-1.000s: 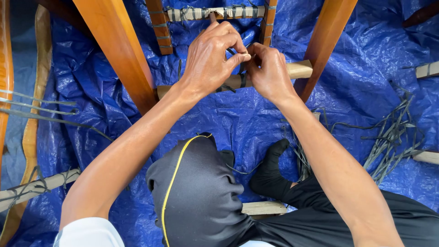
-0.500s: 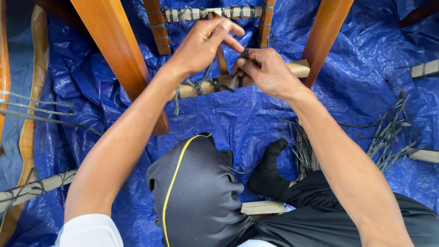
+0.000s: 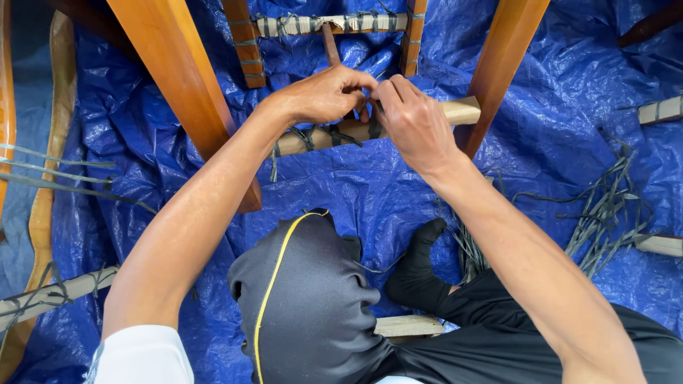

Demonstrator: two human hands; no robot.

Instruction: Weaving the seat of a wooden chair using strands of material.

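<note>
My left hand (image 3: 324,94) and my right hand (image 3: 413,121) meet over a pale wooden rail (image 3: 461,111) of an orange-brown chair frame (image 3: 178,78). Both pinch a dark grey strip (image 3: 334,134) that is knotted around the rail; its loose ends hang off the rail's left part. The fingers of both hands are closed on the strip just above the rail. A second rail (image 3: 320,25) farther back carries several wraps of the same strip.
A blue tarp (image 3: 555,135) covers the floor. A heap of cut grey strips (image 3: 605,206) lies at the right. My bent knee in black shorts (image 3: 306,299) and a black-socked foot (image 3: 416,270) sit below. More wooden frame parts (image 3: 43,295) lie at the left.
Both hands have dropped lower and closer together onto the rail. The left hand, raised above the rail before, now sits down on it beside the right.
</note>
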